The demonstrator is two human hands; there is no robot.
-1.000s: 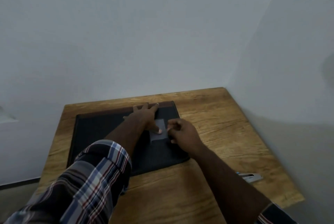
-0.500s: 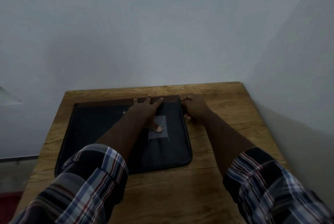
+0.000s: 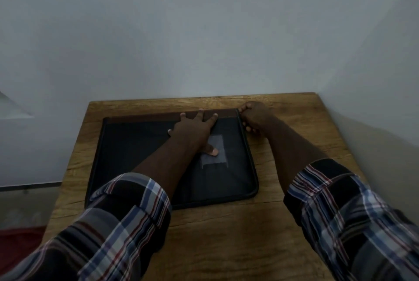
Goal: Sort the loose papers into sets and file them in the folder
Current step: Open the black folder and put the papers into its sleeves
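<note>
A black zip-up folder [image 3: 136,144] lies closed and flat on the wooden table [image 3: 226,235], with a brown strip along its far edge. A small clear label window [image 3: 217,156] sits on its cover. My left hand [image 3: 195,131] presses flat on the cover, fingers spread, thumb on the window. My right hand [image 3: 254,117] has its fingers curled at the folder's far right corner, pinching something at the edge; what it pinches is too small to make out. No loose papers are in view.
The table stands in a corner, with a grey wall [image 3: 204,31] behind it and another wall close on the right. Bare wood lies in front of the folder and to its right. At the lower left the floor shows a red patch [image 3: 18,246].
My right hand left the label window and went to the folder's far right corner, where it has stayed. My left hand kept pressing the cover. The view shifted, and a stapler at the right is out of sight.
</note>
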